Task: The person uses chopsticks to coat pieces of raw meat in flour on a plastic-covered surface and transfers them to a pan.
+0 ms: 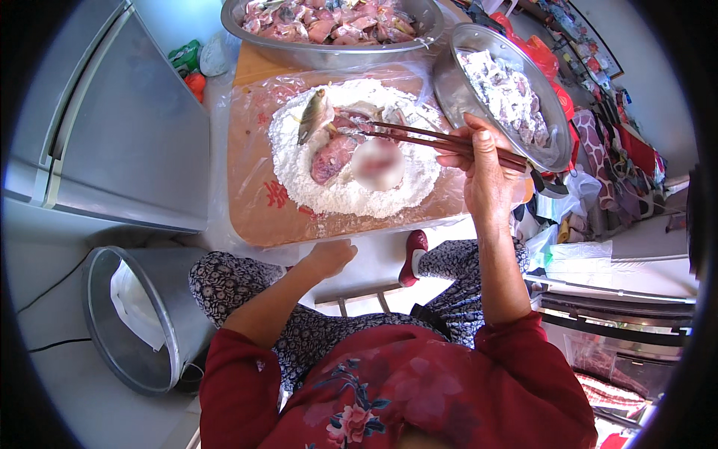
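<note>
My right hand [485,163] holds a pair of dark wooden chopsticks [443,140]. Their tips reach among raw fish pieces [335,158] lying in a spread of white flour [359,205]. One piece with greenish skin [312,118] stands tilted at the left of the flour; a round blur covers part of the pieces nearest me. Beneath the flour, a clear plastic sheet [263,224] covers the brown tabletop. My left hand [334,258] hangs just off the table's front edge with curled fingers, and nothing shows in it.
A large metal basin [331,54] of raw fish pieces stands at the back. To the right, a tilted metal pan [460,84] holds flour-coated pieces, its black handle [549,188] pointing towards me. A refrigerator [140,129] and a big metal bin [174,314] flank the left side.
</note>
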A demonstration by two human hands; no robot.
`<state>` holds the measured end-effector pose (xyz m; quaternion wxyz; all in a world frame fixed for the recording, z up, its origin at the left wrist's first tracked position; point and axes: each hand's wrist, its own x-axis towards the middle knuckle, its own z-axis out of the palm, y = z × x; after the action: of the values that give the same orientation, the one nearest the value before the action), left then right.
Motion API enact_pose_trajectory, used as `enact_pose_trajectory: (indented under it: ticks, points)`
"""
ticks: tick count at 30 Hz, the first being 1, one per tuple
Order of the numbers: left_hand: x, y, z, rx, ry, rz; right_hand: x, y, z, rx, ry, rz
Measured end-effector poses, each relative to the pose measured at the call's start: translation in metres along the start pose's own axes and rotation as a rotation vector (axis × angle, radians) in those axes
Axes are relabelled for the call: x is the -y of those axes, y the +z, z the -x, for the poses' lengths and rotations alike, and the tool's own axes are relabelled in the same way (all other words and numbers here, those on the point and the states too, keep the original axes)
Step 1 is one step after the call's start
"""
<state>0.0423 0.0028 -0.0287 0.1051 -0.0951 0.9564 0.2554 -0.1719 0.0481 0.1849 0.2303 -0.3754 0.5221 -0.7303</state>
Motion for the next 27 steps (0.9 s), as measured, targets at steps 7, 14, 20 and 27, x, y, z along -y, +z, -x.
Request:
enact_pose_trajectory:
  ticks: [7,14,20,27]
  points:
    - [0.004,0.000,0.000,-0.029,-0.002,-0.008,0.011,-0.023,-0.004,-0.055,0.092,-0.007]
    - [0.004,0.003,-0.002,-0.049,0.022,-0.017,0.016,-0.037,0.003,-0.040,0.071,-0.052]
    - [0.005,0.008,-0.004,-0.009,0.006,-0.003,0.039,-0.064,0.023,-0.083,0.010,-0.019]
    - [0.002,0.008,-0.009,0.028,0.029,-0.052,0.025,-0.068,0.042,-0.245,0.092,-0.055]
